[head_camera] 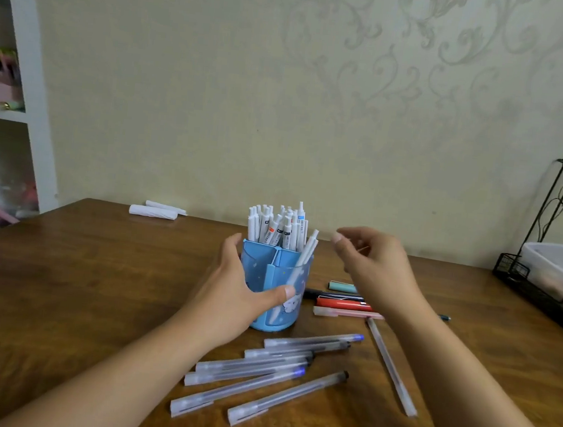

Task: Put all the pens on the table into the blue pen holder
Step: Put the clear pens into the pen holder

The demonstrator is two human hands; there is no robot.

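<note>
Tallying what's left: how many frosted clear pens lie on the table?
7: six fanned before the holder, one apart on the right. None seem hidden.

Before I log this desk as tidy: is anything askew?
Yes. One frosted pen lies crosswise, apart from the row of frosted pens before the blue pen holder; the left hand grips the holder.

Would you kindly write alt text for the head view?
A left hand grips a blue pen holder full of white pens, while the empty right hand hovers beside it. Frosted pens and coloured pens lie on the wooden table.
</note>
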